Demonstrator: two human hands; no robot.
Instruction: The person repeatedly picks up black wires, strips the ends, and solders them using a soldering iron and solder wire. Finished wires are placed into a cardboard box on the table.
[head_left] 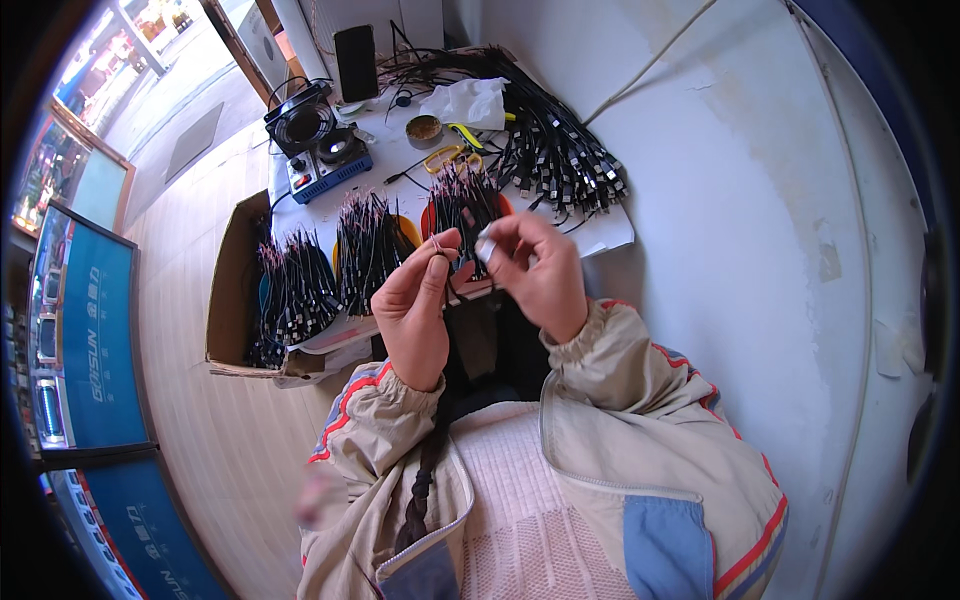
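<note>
Barely discernible wire (pixel 437 244), blurred right hand (pixel 541 272)

Cable bunches (pixel 372 245) line the table's (pixel 397 155) near edge, scissors (pixel 453 153) and a tin (pixel 424 130) kinda behind, cardboard box (pixel 230 275) at the left.

The USB plugs (pixel 575 168) looked shiny metal, their cables (pixel 530 92) smooth plastic; the box (pixel 232 285) was matt cardboard, the tissue (pixel 468 103) crumpled paper, the sweater (pixel 510 460) textured knit.

To my left I see blue display cabinets (pixel 105 370); to my right, a pale wall (pixel 740 250). Ahead, a round tin (pixel 424 145) sits near crumpled white tissue (pixel 465 103).
</note>
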